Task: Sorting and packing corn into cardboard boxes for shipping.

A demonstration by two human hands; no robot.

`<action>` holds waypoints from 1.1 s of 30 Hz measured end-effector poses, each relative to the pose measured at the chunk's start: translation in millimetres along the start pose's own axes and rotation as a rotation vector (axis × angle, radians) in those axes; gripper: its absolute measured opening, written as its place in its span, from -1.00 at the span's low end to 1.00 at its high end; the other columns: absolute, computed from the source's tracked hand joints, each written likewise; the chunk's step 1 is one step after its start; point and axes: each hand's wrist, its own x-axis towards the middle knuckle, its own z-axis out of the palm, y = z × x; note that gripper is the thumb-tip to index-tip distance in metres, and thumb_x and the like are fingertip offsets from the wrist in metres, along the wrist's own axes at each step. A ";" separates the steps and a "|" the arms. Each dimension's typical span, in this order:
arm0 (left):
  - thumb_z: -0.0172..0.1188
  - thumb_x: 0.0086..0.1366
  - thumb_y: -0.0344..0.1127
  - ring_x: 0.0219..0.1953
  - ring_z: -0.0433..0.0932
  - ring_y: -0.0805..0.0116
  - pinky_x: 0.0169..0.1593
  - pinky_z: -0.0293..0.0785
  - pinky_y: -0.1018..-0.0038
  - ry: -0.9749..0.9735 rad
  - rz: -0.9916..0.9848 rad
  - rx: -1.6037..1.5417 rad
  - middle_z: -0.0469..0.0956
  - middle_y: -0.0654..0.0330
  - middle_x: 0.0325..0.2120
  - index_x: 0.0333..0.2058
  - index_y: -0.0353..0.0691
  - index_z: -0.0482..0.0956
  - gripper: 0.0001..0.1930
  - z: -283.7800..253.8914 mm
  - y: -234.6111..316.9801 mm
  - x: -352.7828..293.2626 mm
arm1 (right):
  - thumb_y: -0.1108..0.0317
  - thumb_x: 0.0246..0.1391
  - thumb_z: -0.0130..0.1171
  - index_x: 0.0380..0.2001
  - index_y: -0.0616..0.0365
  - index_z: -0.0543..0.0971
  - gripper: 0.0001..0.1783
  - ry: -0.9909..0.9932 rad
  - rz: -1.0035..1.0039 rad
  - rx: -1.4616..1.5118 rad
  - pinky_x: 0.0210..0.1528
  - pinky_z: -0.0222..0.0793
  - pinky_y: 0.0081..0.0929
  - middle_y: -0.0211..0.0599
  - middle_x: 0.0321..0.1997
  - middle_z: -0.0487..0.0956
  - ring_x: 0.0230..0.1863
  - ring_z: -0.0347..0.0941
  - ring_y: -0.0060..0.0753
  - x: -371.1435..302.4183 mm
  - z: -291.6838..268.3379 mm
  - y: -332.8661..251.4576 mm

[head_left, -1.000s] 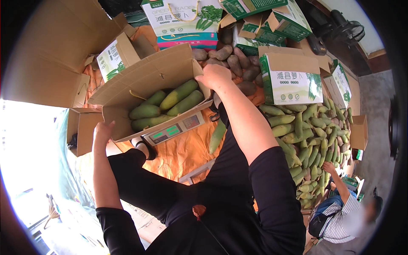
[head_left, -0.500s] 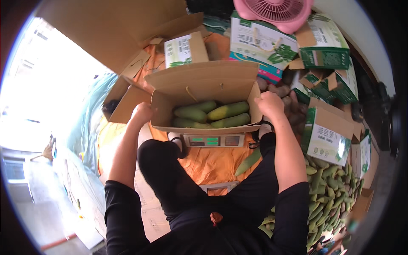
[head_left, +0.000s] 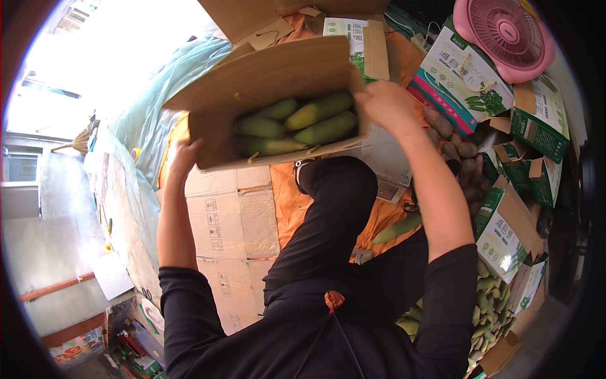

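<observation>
An open cardboard box (head_left: 271, 63) hangs tilted between my two hands, its left end lower than its right. Inside lie several long green radishes (head_left: 326, 128), side by side. My left hand (head_left: 185, 156) is closed on the box's left end, and my right hand (head_left: 386, 106) grips the right end near the top edge. To the right of the box, a scale (head_left: 386, 161) with a grey metal platform stands partly hidden by my right forearm and knee. A loose green radish (head_left: 398, 228) lies on the orange sheet between my legs.
Flattened cardboard (head_left: 233, 221) covers the floor at left, beside pale plastic sheeting (head_left: 161, 88). At right stand printed cartons (head_left: 464, 76), a pink fan (head_left: 505, 31), brownish roots (head_left: 464, 158) and a heap of green radishes (head_left: 489, 316). A broom (head_left: 72, 142) is far left.
Both hands have lifted the box off the scale and carried it to the left, where it now tilts. The view has turned left, uncovering the flattened cardboard and the scale's platform.
</observation>
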 end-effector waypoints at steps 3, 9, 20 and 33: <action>0.17 0.14 -0.34 -0.46 0.49 -0.02 -0.37 0.38 0.22 0.153 0.208 0.524 0.52 -0.04 -0.53 -0.30 -0.15 0.63 -0.85 -35.1 -55.2 -56.9 | 0.07 0.03 0.17 -0.37 0.13 0.65 -0.67 -0.064 -0.079 -0.035 -0.16 0.46 -0.20 -0.06 -0.28 0.61 -0.16 0.55 -0.04 0.7 41.5 -51.7; 0.06 0.24 -0.29 -0.36 0.51 -0.03 -0.28 0.41 0.18 0.053 0.086 0.668 0.54 -0.01 -0.41 -0.29 -0.19 0.60 -0.82 -86.8 -156.8 -182.0 | 0.38 -0.15 0.09 -0.43 0.17 0.64 -0.80 -0.160 -0.311 0.062 -0.34 0.50 -0.27 -0.10 -0.39 0.63 -0.33 0.60 -0.16 -50.5 158.3 -133.9; -0.08 0.36 -0.22 -0.26 0.50 -0.03 -0.20 0.48 0.16 -0.334 -0.467 0.955 0.50 -0.04 -0.21 -0.01 -0.20 0.49 -0.67 -142.7 -291.9 -313.9 | 0.30 -0.16 0.28 -0.19 0.20 0.63 -0.62 -1.108 -0.507 -0.243 -0.09 0.48 -0.18 -0.20 -0.12 0.61 -0.03 0.51 -0.22 -224.7 366.7 -232.6; -0.06 0.37 -0.21 -0.20 0.51 0.01 -0.16 0.49 0.20 0.040 -0.137 0.208 0.50 -0.04 -0.17 -0.02 -0.25 0.49 -0.67 -90.9 -215.0 -175.7 | 0.27 0.01 0.09 -0.39 0.13 0.61 -0.79 -0.171 -0.621 0.779 -0.17 0.40 -0.24 -0.14 -0.36 0.59 -0.25 0.52 -0.12 -111.2 72.3 -120.9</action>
